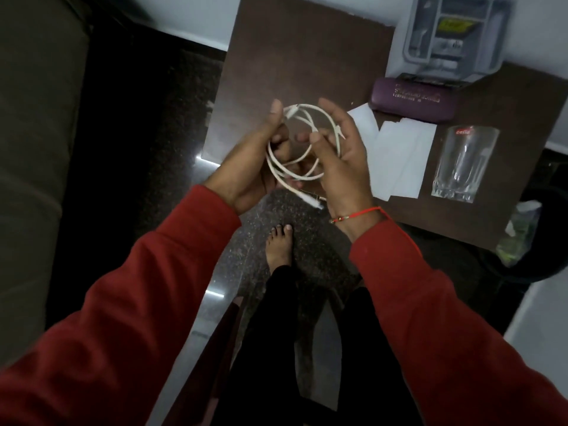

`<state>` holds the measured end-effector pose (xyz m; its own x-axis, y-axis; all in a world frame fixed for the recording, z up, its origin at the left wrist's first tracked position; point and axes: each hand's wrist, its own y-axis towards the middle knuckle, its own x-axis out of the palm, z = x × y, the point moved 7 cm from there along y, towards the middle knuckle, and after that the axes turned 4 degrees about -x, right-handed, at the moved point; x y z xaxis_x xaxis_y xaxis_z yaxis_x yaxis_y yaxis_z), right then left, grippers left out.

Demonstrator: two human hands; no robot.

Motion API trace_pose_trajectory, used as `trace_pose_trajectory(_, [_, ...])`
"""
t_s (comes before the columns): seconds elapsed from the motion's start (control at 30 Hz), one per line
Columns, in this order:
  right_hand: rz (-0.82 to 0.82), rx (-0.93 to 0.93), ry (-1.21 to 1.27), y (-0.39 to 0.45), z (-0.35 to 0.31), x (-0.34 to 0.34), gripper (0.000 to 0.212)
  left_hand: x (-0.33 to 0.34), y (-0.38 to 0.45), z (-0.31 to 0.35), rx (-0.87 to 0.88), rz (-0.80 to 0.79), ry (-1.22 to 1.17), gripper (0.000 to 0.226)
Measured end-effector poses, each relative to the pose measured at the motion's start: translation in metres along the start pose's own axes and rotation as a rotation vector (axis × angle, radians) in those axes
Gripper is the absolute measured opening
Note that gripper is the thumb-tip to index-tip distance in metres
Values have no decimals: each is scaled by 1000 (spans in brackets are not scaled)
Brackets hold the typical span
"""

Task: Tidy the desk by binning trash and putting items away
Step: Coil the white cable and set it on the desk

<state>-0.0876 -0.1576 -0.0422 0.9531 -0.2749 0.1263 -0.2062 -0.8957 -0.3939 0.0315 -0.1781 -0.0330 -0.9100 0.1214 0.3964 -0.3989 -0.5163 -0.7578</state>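
A white cable [302, 175] is wound into a loose coil and held up between both hands, over the near left corner of the brown desk [295, 50]. My left hand [246, 167] grips the coil's left side, thumb up. My right hand [341, 155] pinches the coil's right side, with one plug end hanging below at the wrist. On the desk to the right lie white paper sheets [399, 158], a clear drinking glass [462, 164] on its side, and a purple case [415, 99].
A grey compartment organiser [455, 35] sits at the desk's far right. A dark bin with a plastic bag [519, 238] stands on the floor right of the desk. A dark sofa [37, 149] fills the left. My bare foot [278, 244] is on the speckled floor.
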Motion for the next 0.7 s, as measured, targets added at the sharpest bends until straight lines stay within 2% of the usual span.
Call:
trace_pose_trajectory(0.07, [71, -31, -33, 2, -3, -10, 36, -4, -1, -6, 24, 61, 124, 44])
trace_pose_trajectory(0.17, [101, -49, -153, 3, -4, -16, 38, -15, -4, -2, 229, 250, 399, 34])
trace_pose_trajectory(0.2, [79, -60, -197, 3, -5, -14, 39, -17, -5, 0, 288, 297, 417, 32])
trace_pose_trajectory(0.37, [-25, -52, -351, -4, 2, 0, 44, -18, -3, 1, 342, 334, 120, 26])
trace_pose_trajectory(0.5, [-61, 92, -28, -12, 9, 7, 38, -12, -6, 5, 325, 358, -121, 23])
trace_pose_trajectory(0.6, [-112, 146, 7, -18, 13, 8, 40, -4, -9, 4, 276, 331, -218, 24])
trace_pose_trajectory(0.7, [-114, 172, -25, -19, 22, 2, 40, 2, -10, 1, 245, 249, -217, 37])
